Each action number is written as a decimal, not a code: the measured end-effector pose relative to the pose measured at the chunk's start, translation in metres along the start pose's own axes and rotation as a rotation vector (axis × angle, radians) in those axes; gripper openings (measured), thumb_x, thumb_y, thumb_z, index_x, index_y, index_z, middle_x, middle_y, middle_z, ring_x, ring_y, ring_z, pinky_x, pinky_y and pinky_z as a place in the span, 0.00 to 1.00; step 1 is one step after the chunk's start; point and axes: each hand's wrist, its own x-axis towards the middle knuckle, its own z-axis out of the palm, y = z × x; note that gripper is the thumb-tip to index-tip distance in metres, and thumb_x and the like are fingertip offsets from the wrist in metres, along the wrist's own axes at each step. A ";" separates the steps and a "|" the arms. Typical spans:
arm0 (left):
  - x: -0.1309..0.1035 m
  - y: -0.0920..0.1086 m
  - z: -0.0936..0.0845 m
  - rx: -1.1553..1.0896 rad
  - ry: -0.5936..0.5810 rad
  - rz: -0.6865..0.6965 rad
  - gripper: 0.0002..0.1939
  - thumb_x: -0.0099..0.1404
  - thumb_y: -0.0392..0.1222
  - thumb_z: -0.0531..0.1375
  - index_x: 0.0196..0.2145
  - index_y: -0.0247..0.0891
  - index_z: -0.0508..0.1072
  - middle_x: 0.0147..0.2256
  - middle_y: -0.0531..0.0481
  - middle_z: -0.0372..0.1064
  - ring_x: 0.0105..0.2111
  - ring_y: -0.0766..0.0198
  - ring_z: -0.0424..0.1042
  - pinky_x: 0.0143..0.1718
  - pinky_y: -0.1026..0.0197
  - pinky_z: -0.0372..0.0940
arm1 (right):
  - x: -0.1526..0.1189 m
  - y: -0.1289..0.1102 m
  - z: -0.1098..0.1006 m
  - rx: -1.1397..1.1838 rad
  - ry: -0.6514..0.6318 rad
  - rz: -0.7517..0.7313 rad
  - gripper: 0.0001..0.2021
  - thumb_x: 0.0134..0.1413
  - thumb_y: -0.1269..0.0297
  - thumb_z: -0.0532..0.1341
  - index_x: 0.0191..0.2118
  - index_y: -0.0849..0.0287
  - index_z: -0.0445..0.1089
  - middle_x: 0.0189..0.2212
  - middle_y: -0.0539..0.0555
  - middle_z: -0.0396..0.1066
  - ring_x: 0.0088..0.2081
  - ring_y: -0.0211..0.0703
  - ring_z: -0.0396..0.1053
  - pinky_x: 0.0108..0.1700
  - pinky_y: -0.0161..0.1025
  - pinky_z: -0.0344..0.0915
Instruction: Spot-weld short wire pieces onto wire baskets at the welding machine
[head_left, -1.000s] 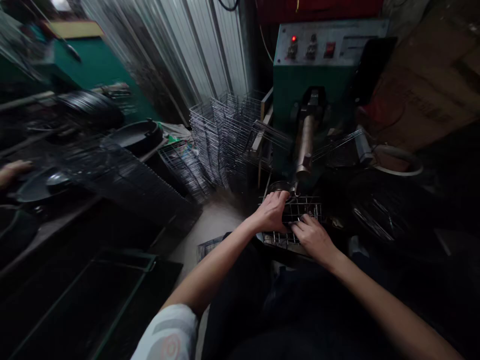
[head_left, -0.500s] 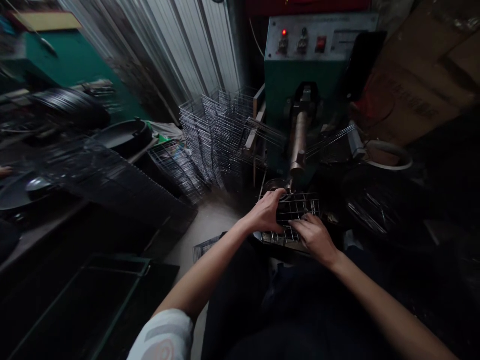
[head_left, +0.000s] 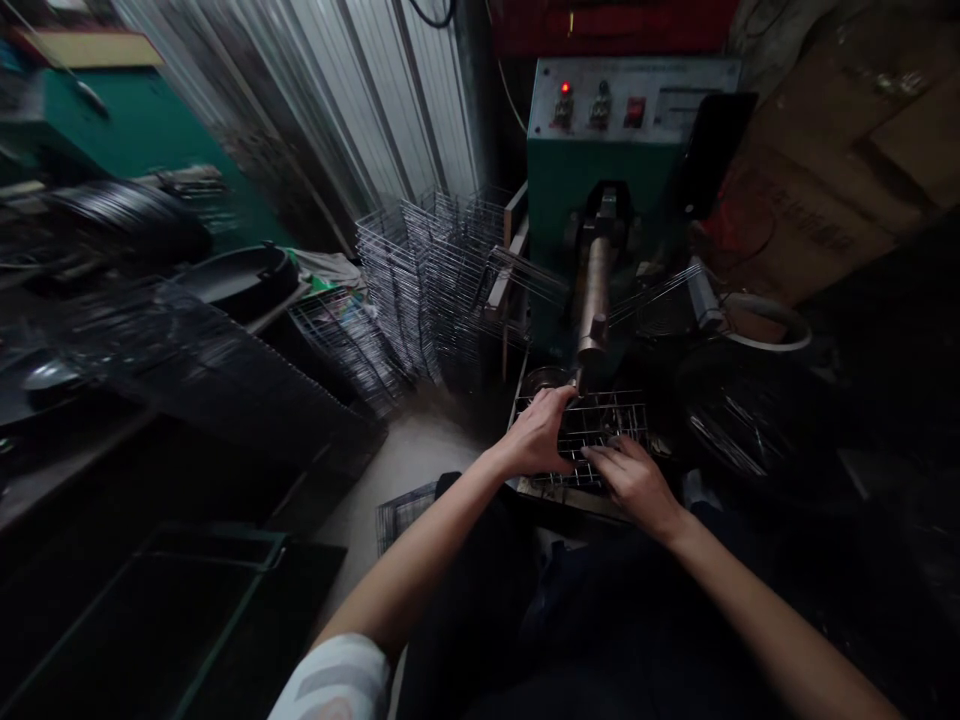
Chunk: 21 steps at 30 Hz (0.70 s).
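corrugated metal sheeting (head_left: 330,90) backs the dim workshop, and a green machine (head_left: 600,165) stands before it, towards the right. stacked wire racks (head_left: 431,280) rise just left of the machine. below the machine's metal cylinder (head_left: 595,290), the wire grid (head_left: 600,430) lies under both hands. the left hand (head_left: 536,435) is at the grid's left side, thumb spread wide from forefinger; the right hand (head_left: 630,480) touches its near right part, fingers bunched. whether either grips the grid, i cannot tell. one small red light (head_left: 565,87) glows on the machine.
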 end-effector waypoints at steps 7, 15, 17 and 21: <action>0.005 -0.007 -0.005 0.041 -0.011 -0.020 0.55 0.40 0.44 0.73 0.62 0.39 0.53 0.57 0.40 0.61 0.57 0.44 0.64 0.58 0.44 0.62 | 0.011 0.005 0.001 0.073 -0.017 0.037 0.22 0.61 0.81 0.53 0.58 0.64 0.70 0.48 0.61 0.76 0.47 0.52 0.71 0.52 0.52 0.70; 0.005 -0.009 -0.005 0.048 0.000 -0.047 0.56 0.39 0.45 0.73 0.62 0.41 0.52 0.55 0.41 0.63 0.56 0.45 0.66 0.57 0.46 0.64 | 0.023 0.009 -0.007 0.213 -0.005 0.086 0.17 0.65 0.74 0.57 0.56 0.59 0.72 0.43 0.58 0.78 0.42 0.51 0.71 0.47 0.50 0.71; 0.006 -0.008 -0.005 0.042 0.002 -0.062 0.56 0.39 0.45 0.74 0.62 0.42 0.52 0.55 0.42 0.64 0.56 0.44 0.66 0.57 0.46 0.64 | 0.023 0.008 -0.009 0.157 -0.033 0.083 0.18 0.64 0.75 0.57 0.57 0.60 0.72 0.44 0.59 0.78 0.44 0.52 0.71 0.49 0.51 0.70; 0.008 -0.007 -0.005 0.033 -0.009 -0.066 0.55 0.39 0.46 0.74 0.62 0.43 0.52 0.55 0.42 0.63 0.56 0.45 0.66 0.56 0.45 0.65 | 0.019 0.002 -0.009 0.006 -0.108 0.089 0.20 0.62 0.78 0.56 0.57 0.63 0.72 0.47 0.60 0.77 0.48 0.55 0.71 0.50 0.53 0.70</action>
